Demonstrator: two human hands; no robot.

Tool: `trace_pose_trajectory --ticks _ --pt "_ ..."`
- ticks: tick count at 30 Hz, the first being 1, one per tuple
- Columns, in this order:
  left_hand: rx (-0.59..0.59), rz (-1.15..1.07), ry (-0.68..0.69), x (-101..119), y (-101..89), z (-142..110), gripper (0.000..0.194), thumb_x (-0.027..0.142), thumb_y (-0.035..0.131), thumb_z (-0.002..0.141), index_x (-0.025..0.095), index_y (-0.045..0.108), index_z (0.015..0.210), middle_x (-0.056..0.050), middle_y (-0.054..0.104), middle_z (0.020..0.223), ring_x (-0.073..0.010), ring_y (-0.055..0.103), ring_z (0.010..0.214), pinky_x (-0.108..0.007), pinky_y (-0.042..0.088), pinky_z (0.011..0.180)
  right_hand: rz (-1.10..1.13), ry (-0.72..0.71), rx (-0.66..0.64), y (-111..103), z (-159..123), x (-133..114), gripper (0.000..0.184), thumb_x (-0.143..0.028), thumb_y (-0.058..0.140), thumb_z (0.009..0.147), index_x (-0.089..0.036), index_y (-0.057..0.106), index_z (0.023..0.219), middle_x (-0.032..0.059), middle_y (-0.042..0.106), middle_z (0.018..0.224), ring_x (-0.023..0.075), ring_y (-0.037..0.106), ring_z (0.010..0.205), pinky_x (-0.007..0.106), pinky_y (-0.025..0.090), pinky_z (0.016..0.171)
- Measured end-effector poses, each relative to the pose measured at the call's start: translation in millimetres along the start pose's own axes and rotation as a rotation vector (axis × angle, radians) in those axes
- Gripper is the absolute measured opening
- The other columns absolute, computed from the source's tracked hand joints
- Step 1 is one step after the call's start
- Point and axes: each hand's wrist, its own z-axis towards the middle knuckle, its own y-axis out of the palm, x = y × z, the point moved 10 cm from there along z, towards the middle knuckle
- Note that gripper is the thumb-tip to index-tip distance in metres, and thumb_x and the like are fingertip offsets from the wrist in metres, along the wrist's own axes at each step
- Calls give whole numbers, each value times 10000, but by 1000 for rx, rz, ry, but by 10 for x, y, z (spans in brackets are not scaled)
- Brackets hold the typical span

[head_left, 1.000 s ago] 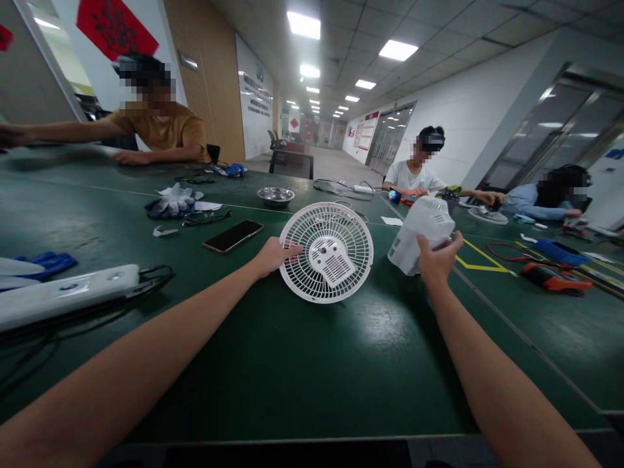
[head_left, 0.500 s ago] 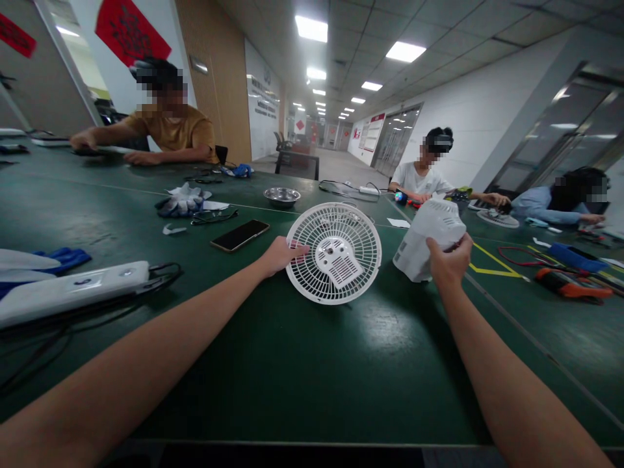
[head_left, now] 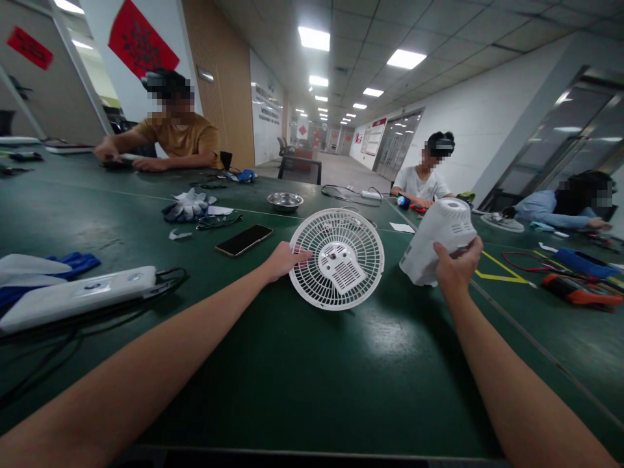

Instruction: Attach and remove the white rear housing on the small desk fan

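A round white fan grille (head_left: 370, 244) stands tilted over the green table, its slotted centre plate facing me. My left hand (head_left: 287, 261) pinches its left rim, thumb on the near side; the other fingers show partly through the bars. To its right, my right hand (head_left: 458, 263) grips a white plastic fan housing (head_left: 426, 244) with vent slots near its top. The housing leans to the right, and its lower edge is at or just above the tabletop. Grille and housing are apart.
A phone (head_left: 244, 240), a metal bowl (head_left: 285, 201) and grey gloves (head_left: 189, 207) lie beyond my left arm. At left is a white power strip (head_left: 82, 296). An orange multimeter (head_left: 580, 291) lies at right. Several people sit around the table.
The view has shifted slightly, so most things appear a little lower and further right. The housing seems to have moved a bit further right from the grille. Both hands keep their holds.
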Motion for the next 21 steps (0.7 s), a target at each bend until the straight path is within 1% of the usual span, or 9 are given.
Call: trace_pose_trajectory --ticks 3,6,8,10,12,13,15,17,21 --pt "8 2 13 -20 -3 26 297 388 831 767 134 749 898 -87 775 867 -244 726 799 -424 590 793 -62 -28 68 -101 -28 -80 870 -423 803 654 -160 456 1408 168 573 1303 348 564 1154 526 456 1006" --pt "32 4 20 -38 -20 44 300 397 841 750 136 749 865 -77 769 826 -232 716 762 -410 588 778 -81 -110 93 -154 -75 -249 853 -441 802 666 -156 459 1394 173 565 1297 367 539 1190 548 420 1045" --pt "27 16 19 -59 -21 60 309 414 842 745 139 751 855 -75 766 813 -227 715 750 -400 585 773 -15 -191 116 -185 -145 -432 848 -454 784 696 -157 430 1406 178 535 1345 365 523 1242 539 404 1072" --pt "19 26 27 -77 -28 82 305 419 836 749 144 753 851 -78 764 810 -225 716 748 -397 585 770 85 -251 88 -153 -251 -629 829 -466 754 736 -160 402 1421 175 524 1369 350 528 1264 512 422 1061" --pt "10 31 41 -89 -36 103 283 409 826 762 147 752 840 -81 764 810 -226 717 745 -398 585 762 122 -260 -36 7 -385 -787 814 -489 749 736 -167 430 1411 155 568 1318 326 593 1152 478 478 976" --pt "8 32 46 -94 -42 112 272 404 821 769 150 752 832 -81 763 806 -226 717 741 -397 584 755 107 -259 -97 100 -465 -847 815 -517 766 701 -163 475 1375 143 597 1259 316 607 1090 470 489 947" --pt "5 41 43 -104 -50 121 260 401 815 775 153 751 825 -78 761 797 -227 715 731 -391 582 737 73 -221 -235 321 -627 -879 788 -560 745 699 -156 521 1337 125 641 1168 296 619 1013 464 495 927" --pt "4 56 35 -107 -55 120 263 406 811 779 153 753 819 -77 760 786 -227 711 720 -388 579 724 49 -164 -381 549 -780 -824 763 -582 694 737 -145 527 1340 114 673 1099 275 629 947 455 498 917" --pt "-1 62 34 -81 -54 109 261 404 810 783 151 752 806 -79 761 780 -225 709 718 -385 579 724 -59 -9 -633 889 -997 -554 748 -597 670 757 -139 526 1330 141 695 1137 274 654 906 446 516 894"
